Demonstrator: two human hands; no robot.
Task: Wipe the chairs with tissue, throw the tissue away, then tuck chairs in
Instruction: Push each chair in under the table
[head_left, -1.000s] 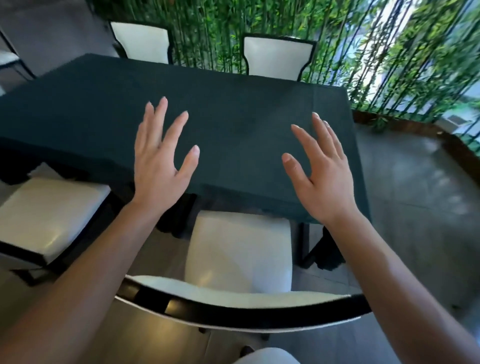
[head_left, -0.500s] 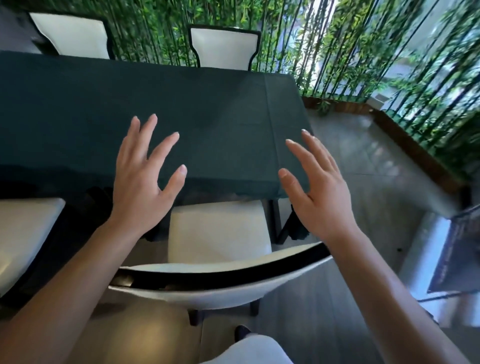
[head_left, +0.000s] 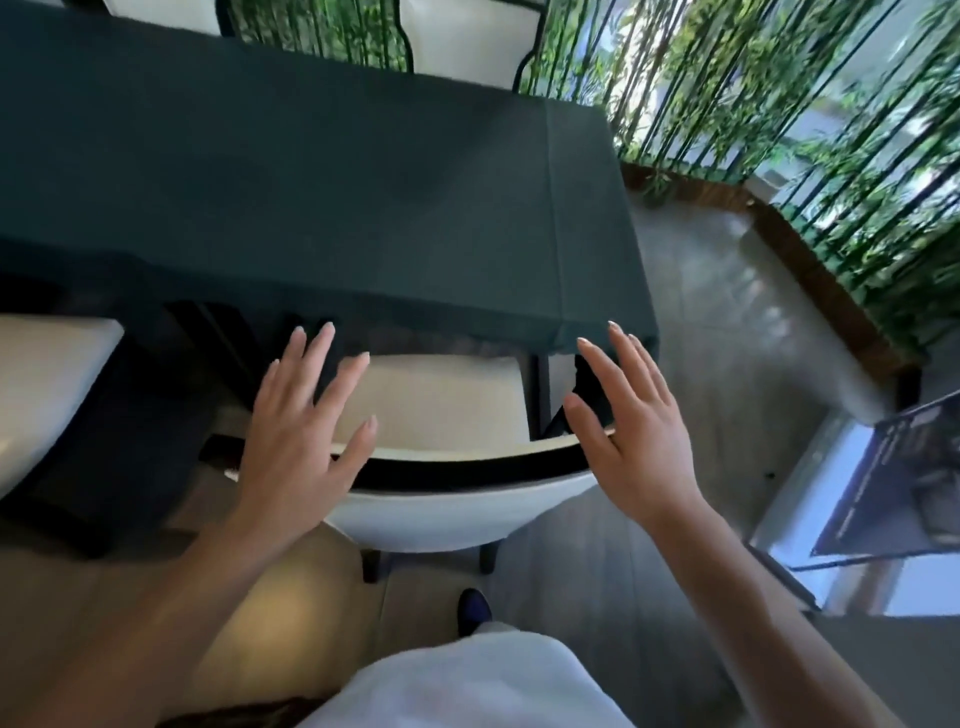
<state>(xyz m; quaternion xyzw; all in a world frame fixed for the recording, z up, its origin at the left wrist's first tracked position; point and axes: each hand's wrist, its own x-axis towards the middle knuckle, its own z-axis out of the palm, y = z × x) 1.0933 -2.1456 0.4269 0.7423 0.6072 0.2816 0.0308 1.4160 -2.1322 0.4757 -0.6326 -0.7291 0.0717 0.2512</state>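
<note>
Fingers: mine were spread wide apart on both hands, palms down, clamped on nothing.
Left hand (head_left: 291, 447): it hovered over the left end of the chair backrest (head_left: 467, 499), thumb reaching across the black top rail; whether it touched the rail I could not tell.
Right hand (head_left: 631, 441): it hung at the right end of the same backrest, fingers (head_left: 623, 358) pointing toward the table edge, contact unclear.
Body: my white clothing (head_left: 467, 680) filled the bottom of the view, with one dark shoe toe (head_left: 474, 608) on the floor just behind the chair.
Nearest chair: its cream seat (head_left: 441, 400) lay between my hands, the front part under the hanging edge of the tablecloth, the curved white back toward me.
Second chair (head_left: 47, 379): it stood to the left, cream seat in a black frame, at the same side of the table.
Table (head_left: 311, 197): a dark green cloth covered it, with a crease running near its right end.
Far chairs: one white-backed chair (head_left: 467, 47) stood across the table, another (head_left: 161, 13) further left at the top edge.
Background: green bamboo stems (head_left: 779, 104) rose behind the table and along the right, above a grey glossy floor (head_left: 717, 312).
</note>
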